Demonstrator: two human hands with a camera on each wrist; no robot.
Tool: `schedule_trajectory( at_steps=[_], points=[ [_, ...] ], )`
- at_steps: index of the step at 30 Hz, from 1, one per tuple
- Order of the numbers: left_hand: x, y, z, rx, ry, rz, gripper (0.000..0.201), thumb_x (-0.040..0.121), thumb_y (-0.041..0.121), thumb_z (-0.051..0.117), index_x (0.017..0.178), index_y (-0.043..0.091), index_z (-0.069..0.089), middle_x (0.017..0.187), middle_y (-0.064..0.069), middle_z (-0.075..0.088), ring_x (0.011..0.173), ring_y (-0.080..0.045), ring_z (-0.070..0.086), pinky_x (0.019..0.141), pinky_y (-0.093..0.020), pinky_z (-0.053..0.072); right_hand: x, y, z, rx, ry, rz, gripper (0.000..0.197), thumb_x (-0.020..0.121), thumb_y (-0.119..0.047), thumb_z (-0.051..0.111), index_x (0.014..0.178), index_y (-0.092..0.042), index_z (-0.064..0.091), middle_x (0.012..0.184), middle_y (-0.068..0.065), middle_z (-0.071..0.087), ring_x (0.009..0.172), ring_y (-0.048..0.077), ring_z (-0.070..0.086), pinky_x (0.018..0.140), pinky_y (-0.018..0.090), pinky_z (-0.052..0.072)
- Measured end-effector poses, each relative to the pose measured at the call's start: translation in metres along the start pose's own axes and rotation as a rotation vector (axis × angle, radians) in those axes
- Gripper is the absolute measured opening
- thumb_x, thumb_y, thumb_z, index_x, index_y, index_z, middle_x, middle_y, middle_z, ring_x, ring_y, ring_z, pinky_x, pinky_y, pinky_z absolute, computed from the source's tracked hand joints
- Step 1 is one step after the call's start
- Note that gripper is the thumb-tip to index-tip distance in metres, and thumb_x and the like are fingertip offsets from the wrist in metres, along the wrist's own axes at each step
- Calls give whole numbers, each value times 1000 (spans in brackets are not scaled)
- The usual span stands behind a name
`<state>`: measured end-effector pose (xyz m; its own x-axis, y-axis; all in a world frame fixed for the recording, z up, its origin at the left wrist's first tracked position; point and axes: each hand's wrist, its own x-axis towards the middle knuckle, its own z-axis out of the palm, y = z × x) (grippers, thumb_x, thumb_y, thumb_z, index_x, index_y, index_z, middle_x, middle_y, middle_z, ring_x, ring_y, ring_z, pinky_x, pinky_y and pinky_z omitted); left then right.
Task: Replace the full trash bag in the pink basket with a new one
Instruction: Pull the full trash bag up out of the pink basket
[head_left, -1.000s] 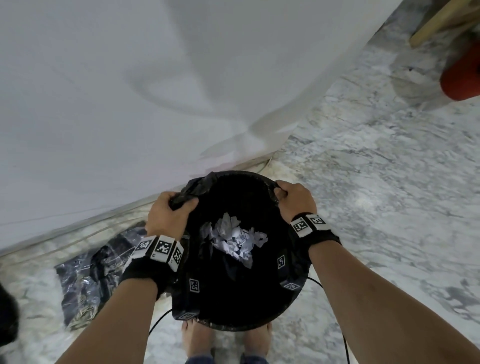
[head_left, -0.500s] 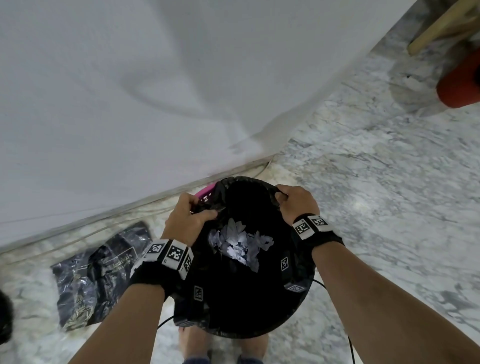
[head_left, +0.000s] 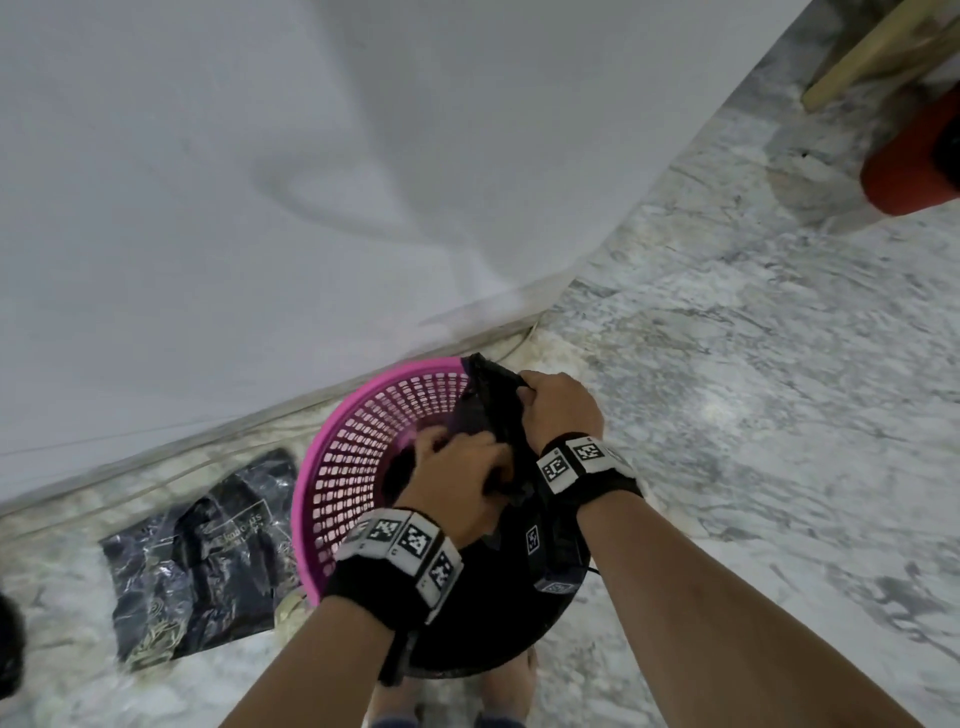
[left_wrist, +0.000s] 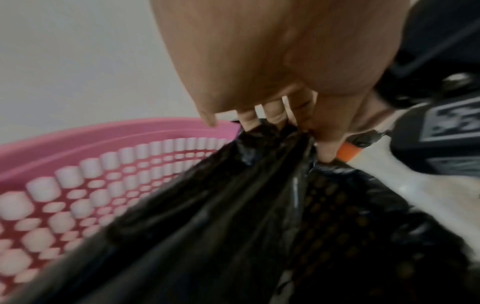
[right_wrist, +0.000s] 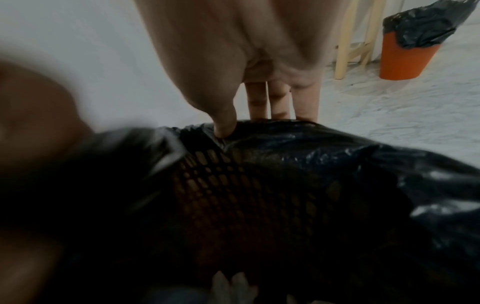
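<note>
The pink basket (head_left: 353, 457) stands on the marble floor by the white wall, its left inner mesh wall (left_wrist: 78, 185) bare. The full black trash bag (head_left: 498, 415) is gathered toward the basket's right side and still drapes over the right rim (right_wrist: 285, 144). My left hand (head_left: 457, 483) grips the bunched left edge of the bag (left_wrist: 259, 164) near the middle of the basket. My right hand (head_left: 558, 410) pinches the bag's edge at the far right rim, thumb (right_wrist: 224, 125) inside. The trash inside is hidden.
A flat folded pack of black bags (head_left: 197, 561) lies on the floor left of the basket. An orange bin (right_wrist: 405, 55) lined with a dark bag stands beside wooden legs (right_wrist: 342, 51) at the far right. My bare feet (head_left: 504, 686) are just below the basket.
My left hand has pulled the bag's left edge off the rim and across toward the right hand. The pink mesh wall is now uncovered and the paper trash is out of sight.
</note>
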<state>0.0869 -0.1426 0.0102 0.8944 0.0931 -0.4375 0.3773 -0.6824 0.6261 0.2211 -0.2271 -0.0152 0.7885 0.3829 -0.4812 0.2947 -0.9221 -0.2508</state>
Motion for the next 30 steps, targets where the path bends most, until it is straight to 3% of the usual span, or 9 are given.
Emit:
schedule_trajectory(
  at_steps=[3, 6, 7, 11, 14, 19, 24, 26, 30],
  points=[
    [9, 23, -7, -437, 113, 60, 12, 62, 17, 60, 71, 13, 55, 76, -1, 58, 73, -18, 56, 69, -36, 44, 3, -7, -4, -28, -48, 3, 29, 95, -24, 53, 123, -26, 59, 113, 11, 60, 102, 34, 62, 75, 39, 52],
    [9, 10, -23, -528, 178, 9, 15, 56, 11, 59, 67, 20, 54, 64, 13, 56, 62, 1, 51, 61, -16, 40, 2, -4, -12, -99, -46, -200, 78, 85, -9, 62, 150, -32, 26, 140, 13, 40, 117, 35, 51, 94, 48, 45],
    [5, 5, -29, -509, 158, -2, 18, 56, 11, 58, 66, 24, 52, 62, 17, 56, 60, 3, 50, 59, -13, 38, 1, -4, -15, -102, -41, -299, 80, 82, -6, 63, 150, -34, 29, 144, 12, 37, 122, 35, 47, 98, 49, 41],
    [-13, -19, -50, -449, 115, -71, 38, 64, -8, 64, 65, 28, 51, 61, 25, 57, 56, 4, 50, 56, -10, 38, -5, 5, -23, -176, -100, -436, 32, 83, -15, 65, 112, -27, 68, 146, 7, 39, 133, 31, 37, 107, 46, 32],
    [-22, -29, -57, -413, 128, -138, 39, 64, -9, 65, 64, 27, 51, 58, 22, 57, 54, 3, 50, 54, -10, 38, -14, 6, -22, -100, -95, -447, 19, 86, -14, 56, 102, -18, 64, 130, 5, 55, 122, 29, 46, 100, 41, 33],
    [-39, -39, -51, -259, 328, -339, 27, 70, 4, 69, 77, 26, 54, 73, 0, 60, 66, -19, 53, 61, -26, 38, -25, 0, -27, 112, -88, -401, 10, 91, -13, 46, 101, -17, 45, 80, 11, 61, 77, 31, 54, 61, 37, 43],
    [-63, -52, -48, -245, 481, -460, 25, 71, 0, 63, 79, 22, 54, 76, -2, 61, 68, -24, 54, 64, -28, 40, -40, 12, -40, 49, -347, -433, 36, 90, -48, 61, 110, -19, 58, 80, -6, 56, 73, 19, 55, 65, 31, 41],
    [-73, -57, -49, -288, 531, -510, 28, 72, -3, 62, 75, 23, 53, 71, 0, 60, 66, -24, 55, 62, -29, 40, -47, 20, -47, -67, -448, -415, 37, 82, -56, 66, 94, -21, 69, 80, -7, 59, 75, 16, 58, 67, 30, 42],
    [-91, -58, -57, -460, 455, -444, 43, 70, -8, 68, 75, 34, 58, 69, 8, 65, 66, -17, 58, 72, -32, 47, -66, 44, -50, -295, -354, -393, 14, 82, -35, 72, 84, -22, 66, 109, 3, 56, 104, 26, 52, 85, 40, 46]
  ],
)
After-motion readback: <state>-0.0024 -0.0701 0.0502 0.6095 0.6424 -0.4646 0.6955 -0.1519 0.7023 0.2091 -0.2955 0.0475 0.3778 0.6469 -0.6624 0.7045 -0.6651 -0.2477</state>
